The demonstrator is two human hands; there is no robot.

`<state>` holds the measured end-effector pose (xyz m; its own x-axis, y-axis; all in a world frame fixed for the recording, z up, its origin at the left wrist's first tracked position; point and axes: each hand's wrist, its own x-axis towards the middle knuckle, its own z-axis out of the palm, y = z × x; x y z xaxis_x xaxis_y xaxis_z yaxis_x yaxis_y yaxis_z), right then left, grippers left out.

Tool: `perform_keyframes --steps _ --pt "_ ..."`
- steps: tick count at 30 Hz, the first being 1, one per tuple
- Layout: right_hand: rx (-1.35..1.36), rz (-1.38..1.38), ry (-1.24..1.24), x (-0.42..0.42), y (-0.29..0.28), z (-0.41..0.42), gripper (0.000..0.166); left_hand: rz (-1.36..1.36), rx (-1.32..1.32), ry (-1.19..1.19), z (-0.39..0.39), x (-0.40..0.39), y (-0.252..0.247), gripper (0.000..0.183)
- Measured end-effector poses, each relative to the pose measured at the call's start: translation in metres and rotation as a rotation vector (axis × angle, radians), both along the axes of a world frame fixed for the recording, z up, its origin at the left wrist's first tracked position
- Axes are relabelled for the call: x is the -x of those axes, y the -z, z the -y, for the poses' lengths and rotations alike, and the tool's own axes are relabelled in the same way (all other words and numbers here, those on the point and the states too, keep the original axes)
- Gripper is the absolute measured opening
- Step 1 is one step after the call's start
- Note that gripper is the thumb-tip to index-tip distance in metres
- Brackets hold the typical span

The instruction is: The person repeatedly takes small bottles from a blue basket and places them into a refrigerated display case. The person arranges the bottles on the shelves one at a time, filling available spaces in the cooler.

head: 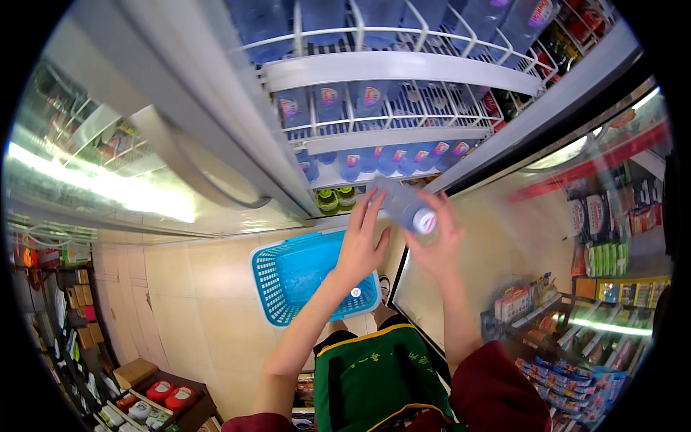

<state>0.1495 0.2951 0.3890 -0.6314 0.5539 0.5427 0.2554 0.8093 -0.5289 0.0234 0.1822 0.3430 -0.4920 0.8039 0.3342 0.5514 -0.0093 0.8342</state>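
A clear plastic bottle (402, 202) with a white cap is held at its cap end by my right hand (436, 232). My left hand (367, 235) is beside the bottle's other end, fingers spread; whether they touch it cannot be told. Below my hands a blue plastic basket (294, 275) stands on the tiled floor, and a white cap (355, 292) shows inside it near my left forearm. In front of me is a drinks fridge with similar bottles standing on white wire shelves (399, 70).
A glass fridge door (421, 291) stands open at the right, and a door with a curved handle (200, 173) is at the left. Green-topped bottles (327, 200) stand low in the fridge. Goods racks (572, 324) are at the right, and a box of goods (156, 399) is at the lower left.
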Motion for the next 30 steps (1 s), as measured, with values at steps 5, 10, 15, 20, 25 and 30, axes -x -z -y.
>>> perform_keyframes --steps 5,10,15,20,25,30 --pt "0.088 -0.326 0.033 0.040 -0.003 -0.074 0.059 0.024 -0.129 0.003 -0.086 0.012 -0.024 0.075" --pt "-0.065 -0.310 -0.027 0.072 0.008 -0.138 0.058 0.010 -0.150 -0.025 -0.151 0.041 -0.002 0.076" --pt "-0.043 -0.201 -0.074 0.100 0.011 -0.175 0.062 0.056 -0.118 -0.054 -0.178 0.068 0.015 0.077" --pt "-0.007 0.007 -0.065 0.125 0.021 -0.218 0.063 0.097 0.003 -0.093 -0.199 0.087 0.017 0.069" --pt "-0.145 0.036 -0.158 0.149 0.041 -0.253 0.054 0.102 0.017 -0.118 -0.206 0.091 0.024 0.067" --pt "-0.077 0.107 -0.185 0.156 0.042 -0.256 0.053 0.115 0.031 -0.133 -0.204 0.093 0.024 0.066"
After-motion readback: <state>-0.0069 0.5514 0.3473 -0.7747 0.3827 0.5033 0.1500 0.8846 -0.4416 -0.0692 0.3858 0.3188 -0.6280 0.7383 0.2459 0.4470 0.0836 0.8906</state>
